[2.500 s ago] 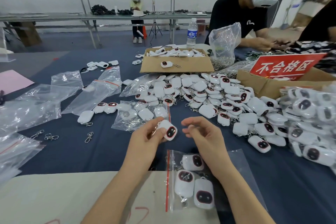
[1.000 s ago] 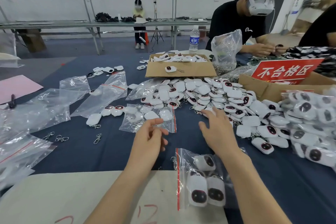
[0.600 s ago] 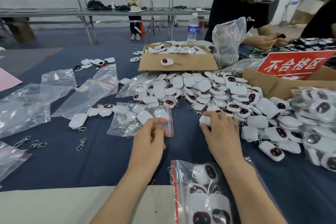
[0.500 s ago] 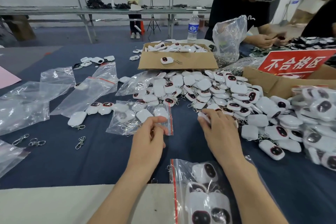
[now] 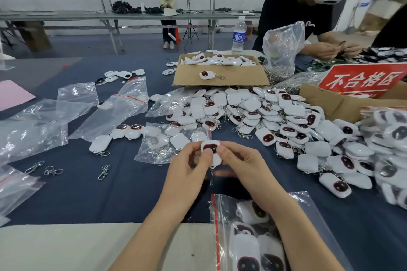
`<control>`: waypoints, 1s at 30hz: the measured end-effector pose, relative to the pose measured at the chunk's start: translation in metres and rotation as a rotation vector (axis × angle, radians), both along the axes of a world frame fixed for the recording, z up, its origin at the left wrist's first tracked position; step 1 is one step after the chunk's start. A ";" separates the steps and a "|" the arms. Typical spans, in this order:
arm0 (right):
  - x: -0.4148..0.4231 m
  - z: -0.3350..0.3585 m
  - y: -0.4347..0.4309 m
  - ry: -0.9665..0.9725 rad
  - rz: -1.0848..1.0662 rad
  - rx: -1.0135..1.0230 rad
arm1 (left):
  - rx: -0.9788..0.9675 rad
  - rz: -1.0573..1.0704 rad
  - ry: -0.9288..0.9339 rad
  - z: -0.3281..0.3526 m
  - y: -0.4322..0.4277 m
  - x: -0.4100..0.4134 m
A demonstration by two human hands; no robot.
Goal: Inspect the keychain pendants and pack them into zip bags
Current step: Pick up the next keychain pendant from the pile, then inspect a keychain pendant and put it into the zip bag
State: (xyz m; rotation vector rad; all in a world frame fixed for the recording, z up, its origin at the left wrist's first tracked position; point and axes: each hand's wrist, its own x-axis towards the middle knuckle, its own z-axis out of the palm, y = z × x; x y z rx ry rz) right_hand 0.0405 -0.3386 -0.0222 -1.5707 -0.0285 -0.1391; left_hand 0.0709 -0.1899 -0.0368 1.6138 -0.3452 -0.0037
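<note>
One white pendant (image 5: 211, 147), dark red-rimmed face

A dark blue cloth covers the table (image 5: 123, 200). On it lie a wide heap of white pendants (image 5: 253, 103), flat clear zip bags (image 5: 114, 114) to the left (a few with pendants inside), loose metal clasps (image 5: 103, 171), an open cardboard box (image 5: 242, 79), a pink sheet (image 5: 13, 94) and, at the near edge, a beige sheet (image 5: 66, 246). A water bottle (image 5: 239, 35) stands behind the box.
</note>
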 end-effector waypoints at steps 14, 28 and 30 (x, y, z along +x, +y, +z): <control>-0.004 0.002 0.001 0.007 0.027 0.017 | -0.037 -0.066 0.019 0.000 0.004 0.003; 0.001 -0.003 -0.001 0.038 -0.047 -0.017 | 0.001 -0.058 -0.019 -0.002 0.001 0.001; 0.002 -0.005 -0.002 0.052 -0.053 -0.023 | 0.023 -0.049 -0.029 -0.003 0.001 0.002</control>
